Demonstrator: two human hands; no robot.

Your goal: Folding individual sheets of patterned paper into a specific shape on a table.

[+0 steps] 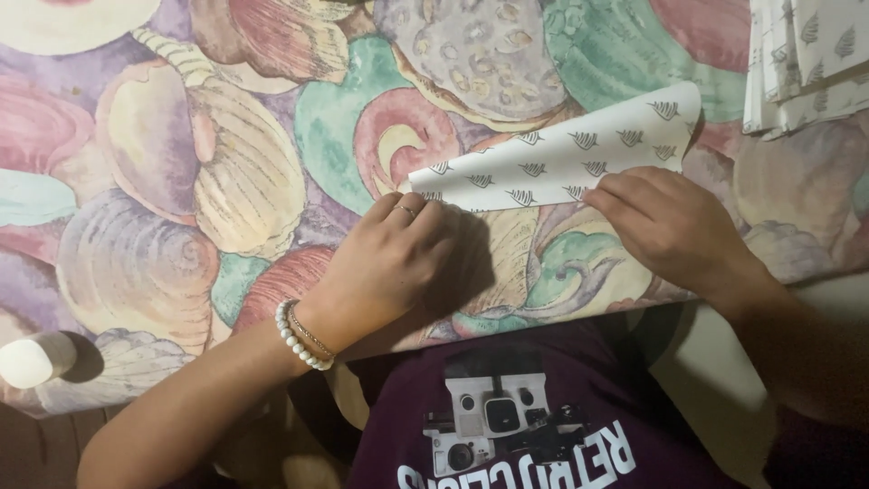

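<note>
Under your hands lies the tabletop, covered in a cloth of big pastel seashells, and everything else is placed against the folded paper sheet near its front edge. That sheet is white with small dark leaf marks, doubled over into a long slanted strip that rises toward the upper right, its far corner curling slightly off the cloth. It looks light, thin and limp, likely to slide on the cloth and to crease for good wherever you press, so hold it flat near the fold line, not by the loose corner. Up and to the right of the sheet, a stack of matching patterned paper sits at the edge of view. Your right hand lies on the sheet's lower right edge, fingers flat and pressing, not clasping. Your left hand rests at its lower left end, fingers loosely curled onto the corner, a pearl bracelet at the wrist. Far to the left of the sheet stands a small white rounded object.
</note>
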